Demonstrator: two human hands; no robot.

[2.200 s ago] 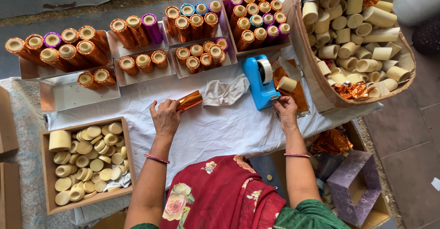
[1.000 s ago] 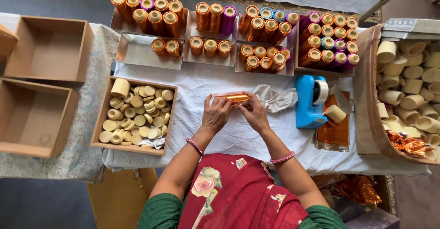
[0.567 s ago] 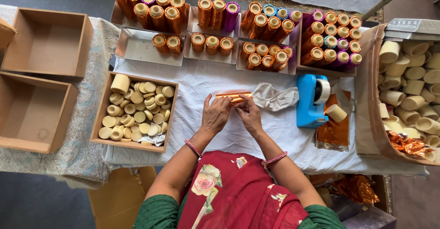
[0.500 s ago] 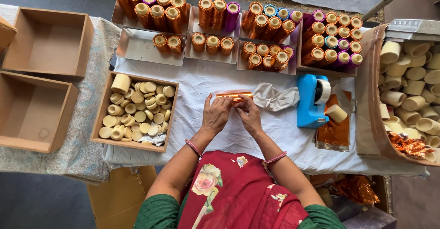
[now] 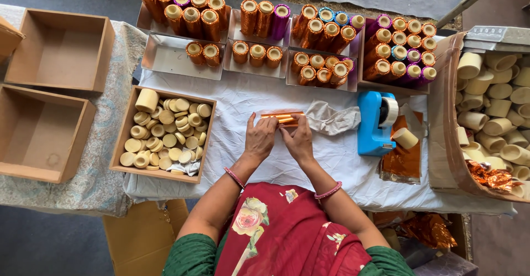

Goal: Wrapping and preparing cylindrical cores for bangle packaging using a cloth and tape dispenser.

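Observation:
My left hand (image 5: pixel 260 137) and my right hand (image 5: pixel 297 138) rest side by side on the white cloth (image 5: pixel 243 102), fingers pressed onto a shiny orange foil-covered roll (image 5: pixel 282 118) lying crosswise under the fingertips. Both hands grip the roll. A crumpled pale sheet (image 5: pixel 331 119) lies just right of it.
A blue tape dispenser (image 5: pixel 376 122) stands to the right, with orange foil sheets (image 5: pixel 401 163) and a bare cream tube (image 5: pixel 406 138) beside it. Trays of foil-wrapped rolls (image 5: pixel 287 38) line the far edge. A box of cream tubes (image 5: pixel 165 134) sits left, two brown boxes (image 5: pixel 47 93) further left, a big bin of tubes (image 5: pixel 491 110) right.
Earlier my left hand held the roll alone while my right reached toward the dispenser. Now both hands are together on the roll at the cloth's middle, barely shifting over the last second.

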